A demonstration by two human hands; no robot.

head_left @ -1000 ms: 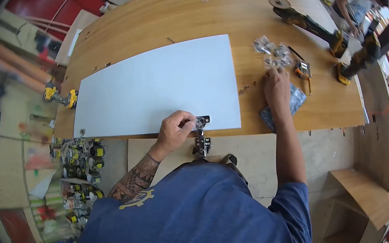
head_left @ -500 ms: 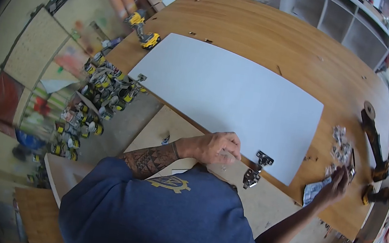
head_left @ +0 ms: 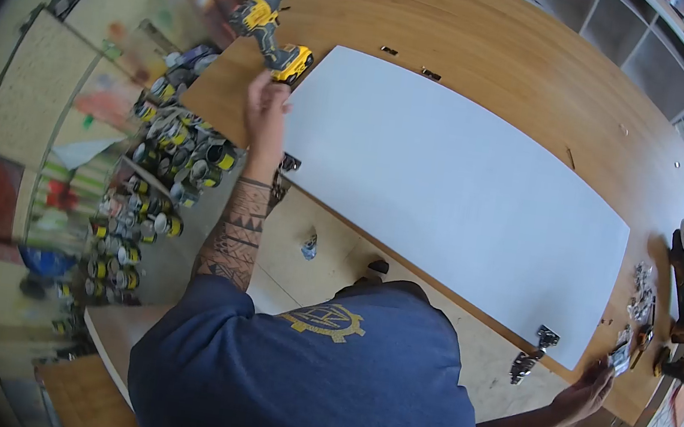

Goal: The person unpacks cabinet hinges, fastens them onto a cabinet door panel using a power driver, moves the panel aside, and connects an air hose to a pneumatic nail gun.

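My left hand (head_left: 265, 113) up around 10-11 o'clock, right at base of yellow drill (head_left: 270, 40); can't tell if fingers have closed on it. My right hand (head_left: 585, 389) out at 4, by small packet (head_left: 618, 360), grip unclear tbh. White panel (head_left: 456, 198) on wooden table (head_left: 469, 36), hinge (head_left: 548, 336) at its 5 o'clock corner.

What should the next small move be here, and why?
Probably close the left hand around the yellow drill. That hand is right by it, though contact is unclear, while the right hand is far off at the table's other end. A hinge and a second hinge sit along the white board's near edge, perhaps awaiting screws.
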